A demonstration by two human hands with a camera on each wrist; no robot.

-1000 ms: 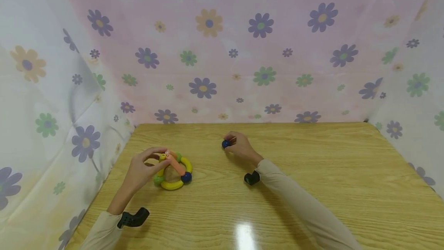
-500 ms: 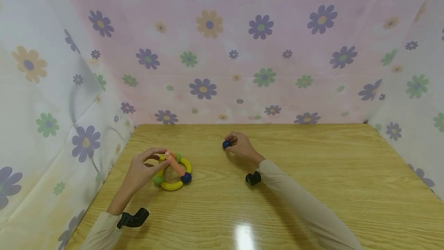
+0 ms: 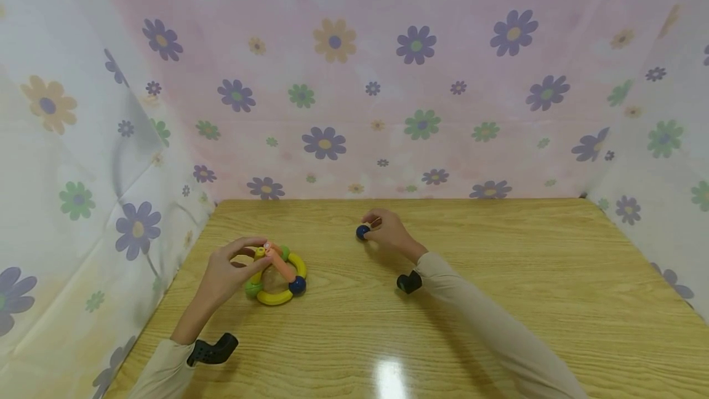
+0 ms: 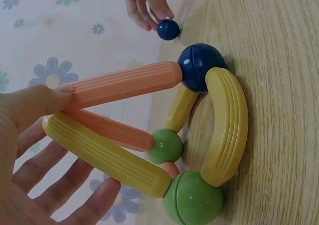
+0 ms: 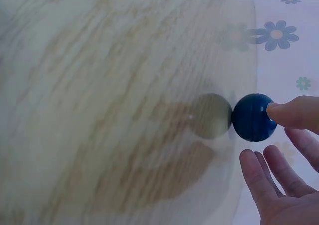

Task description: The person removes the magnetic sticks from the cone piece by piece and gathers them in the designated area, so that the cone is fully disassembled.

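My left hand point(image 3: 224, 273) pinches the top ends of the standing rods of a magnetic building-toy frame. Its thumb lies on an orange rod point(image 4: 124, 84), beside the end of a straight yellow rod point(image 4: 107, 153). These rods lean together above a ring of curved yellow rods point(image 4: 228, 125), joined by green balls point(image 4: 194, 199) and a dark blue ball point(image 4: 199, 65). Farther right, my right hand point(image 3: 390, 233) holds a loose dark blue ball point(image 5: 253, 117) on the tabletop, thumb against its side. The ball's far side is partly hidden by the fingers.
The wooden table point(image 3: 343, 325) reaches back to a flower-printed cloth wall point(image 3: 376, 79), with more cloth on the left and right. Black wrist cameras point(image 3: 213, 350) jut out from both sleeves. Bare wood separates the frame from the loose ball.
My right hand and forearm shift slightly to the right, and the loose blue ball moves a little with them. The left hand stays in place on the frame.
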